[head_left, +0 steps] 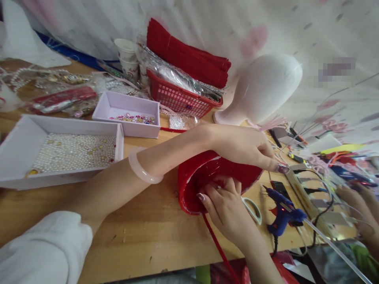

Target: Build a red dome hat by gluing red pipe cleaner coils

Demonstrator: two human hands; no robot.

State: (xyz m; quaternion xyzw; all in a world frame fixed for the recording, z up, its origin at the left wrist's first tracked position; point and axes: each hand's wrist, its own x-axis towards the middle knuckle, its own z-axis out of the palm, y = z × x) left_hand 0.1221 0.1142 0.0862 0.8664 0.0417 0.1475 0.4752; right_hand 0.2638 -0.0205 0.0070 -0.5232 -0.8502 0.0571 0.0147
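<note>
A red, hollow, bowl-like piece with a whitish line along its rim lies on the table. My right hand reaches into its opening with bent fingers, the thumb at the near rim. Across the top of it stretches my left arm, a pale bangle on the wrist. My left hand is bent over the far side, thumb and fingers drawn together; whatever they pinch is hidden. A narrow red ribbon hangs from the piece over the table edge. Close by on the right are a scissors handle and a blue glue gun.
Two white boxes hold pearl beads and coloured gems. Behind stand a red basket with red cloth, paper cups and a white mannequin head. A power strip with cords lies right, near another person's hands.
</note>
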